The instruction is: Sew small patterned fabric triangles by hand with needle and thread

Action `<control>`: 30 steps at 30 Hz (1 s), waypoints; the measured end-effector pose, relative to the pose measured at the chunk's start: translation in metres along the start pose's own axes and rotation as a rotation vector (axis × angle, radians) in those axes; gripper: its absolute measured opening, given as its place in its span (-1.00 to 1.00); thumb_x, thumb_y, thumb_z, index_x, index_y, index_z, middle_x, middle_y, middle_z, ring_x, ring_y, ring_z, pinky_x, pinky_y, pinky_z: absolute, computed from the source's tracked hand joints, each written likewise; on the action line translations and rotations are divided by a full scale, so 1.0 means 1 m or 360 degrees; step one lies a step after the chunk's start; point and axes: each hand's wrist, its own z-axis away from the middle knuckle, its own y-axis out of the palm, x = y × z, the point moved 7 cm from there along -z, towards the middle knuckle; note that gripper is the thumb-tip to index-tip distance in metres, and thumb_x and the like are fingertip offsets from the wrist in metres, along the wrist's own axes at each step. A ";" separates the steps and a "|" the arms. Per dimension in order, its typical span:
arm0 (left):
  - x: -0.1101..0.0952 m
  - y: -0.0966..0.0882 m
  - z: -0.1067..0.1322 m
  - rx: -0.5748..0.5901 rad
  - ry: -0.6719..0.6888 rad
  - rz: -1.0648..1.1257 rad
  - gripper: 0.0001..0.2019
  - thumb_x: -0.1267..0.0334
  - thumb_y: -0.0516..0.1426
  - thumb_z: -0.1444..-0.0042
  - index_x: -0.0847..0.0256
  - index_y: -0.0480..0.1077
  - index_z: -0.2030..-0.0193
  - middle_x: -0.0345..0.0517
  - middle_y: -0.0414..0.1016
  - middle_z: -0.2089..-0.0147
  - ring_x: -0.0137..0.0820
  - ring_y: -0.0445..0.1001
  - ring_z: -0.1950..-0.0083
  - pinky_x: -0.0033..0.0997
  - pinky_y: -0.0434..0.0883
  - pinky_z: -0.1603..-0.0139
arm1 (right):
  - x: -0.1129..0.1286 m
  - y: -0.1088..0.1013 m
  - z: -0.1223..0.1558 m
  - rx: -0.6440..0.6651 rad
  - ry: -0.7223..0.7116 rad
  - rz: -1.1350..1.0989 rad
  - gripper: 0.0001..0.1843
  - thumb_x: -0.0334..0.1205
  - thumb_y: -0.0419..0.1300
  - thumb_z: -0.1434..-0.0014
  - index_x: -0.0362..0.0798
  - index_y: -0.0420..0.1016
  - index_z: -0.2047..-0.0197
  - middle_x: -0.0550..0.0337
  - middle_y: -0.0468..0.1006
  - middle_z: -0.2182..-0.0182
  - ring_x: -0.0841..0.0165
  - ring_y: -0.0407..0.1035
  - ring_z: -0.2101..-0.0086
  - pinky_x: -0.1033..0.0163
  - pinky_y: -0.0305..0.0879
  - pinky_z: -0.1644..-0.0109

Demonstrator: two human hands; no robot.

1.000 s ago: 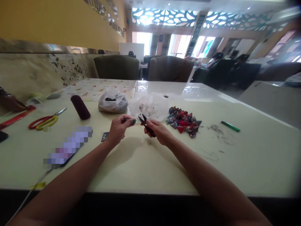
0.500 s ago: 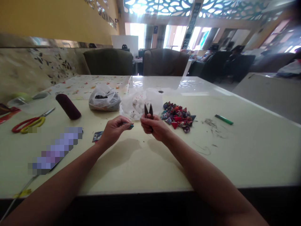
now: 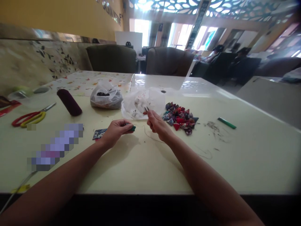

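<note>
with left hand pinching small green piece low over counter and right hand fisted round snips, tips up before white bag: draw thread taut, probably best cut close to piece, clear of fabric pile.

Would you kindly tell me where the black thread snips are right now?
In the head view, the thread snips are in the right hand near table centre, before the white plastic bag, left of the fabric pile.
</note>
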 end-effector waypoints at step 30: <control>-0.022 -0.009 0.007 -0.0228 0.0317 -0.0118 -0.67 0.02 0.43 0.11 0.21 0.57 0.33 -0.08 0.61 0.40 -0.21 0.63 0.25 -0.37 0.51 0.32 | 0.011 0.026 0.012 0.0505 0.0033 0.0307 -0.58 0.11 0.10 -0.28 -0.09 0.51 0.27 0.36 0.15 0.60 0.50 -0.05 0.57 0.34 -0.12 0.51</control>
